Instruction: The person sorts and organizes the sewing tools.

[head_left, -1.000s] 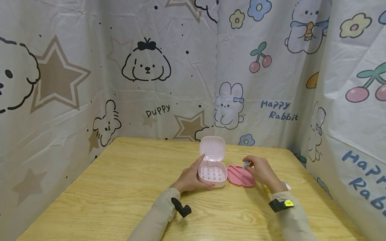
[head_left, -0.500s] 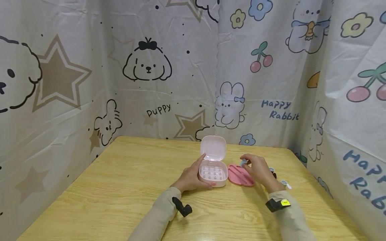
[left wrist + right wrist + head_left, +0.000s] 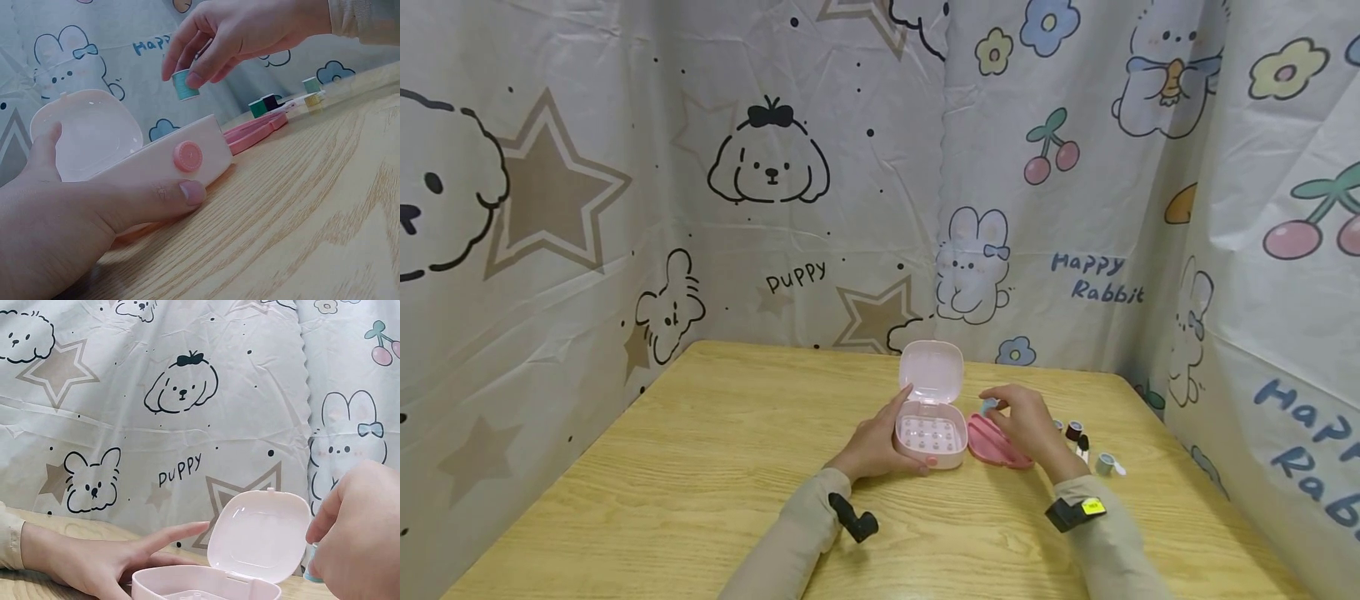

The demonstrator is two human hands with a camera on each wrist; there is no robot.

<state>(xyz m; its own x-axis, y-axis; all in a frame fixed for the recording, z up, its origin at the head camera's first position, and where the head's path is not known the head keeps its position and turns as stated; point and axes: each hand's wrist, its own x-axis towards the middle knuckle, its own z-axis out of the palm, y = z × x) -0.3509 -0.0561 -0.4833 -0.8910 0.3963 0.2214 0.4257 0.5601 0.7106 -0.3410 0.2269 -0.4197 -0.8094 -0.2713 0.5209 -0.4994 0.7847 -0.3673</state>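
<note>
Under both hands lies the wide pale wooden tabletop (image 3: 700, 467), walled on three sides by a crumpled cartoon-printed cloth backdrop (image 3: 625, 208). The left hand (image 3: 880, 442) grips the small pink plastic box (image 3: 929, 432), its thumb lying along the front wall beside the round pink clasp button (image 3: 186, 155) and its forefinger reaching up past the side; the box's hinged lid (image 3: 931, 372) stands open and upright just beyond that hand. Between the box and the right hand (image 3: 1026, 423) lies a flat darker pink plastic tray (image 3: 988, 443), touching or nearly touching the box. The right hand pinches a small teal thread spool (image 3: 185, 85) between thumb and fingertips, holding it in the air just above the tray and near the box's open side. Beyond the right hand, a few more small thread spools (image 3: 1075, 431) stand on the tabletop. The teal spool is likely very light and stiff, its wound thread giving some friction; gripping it across the round sides, as now, seems secure, though so small a piece could easily slip and roll away.
</note>
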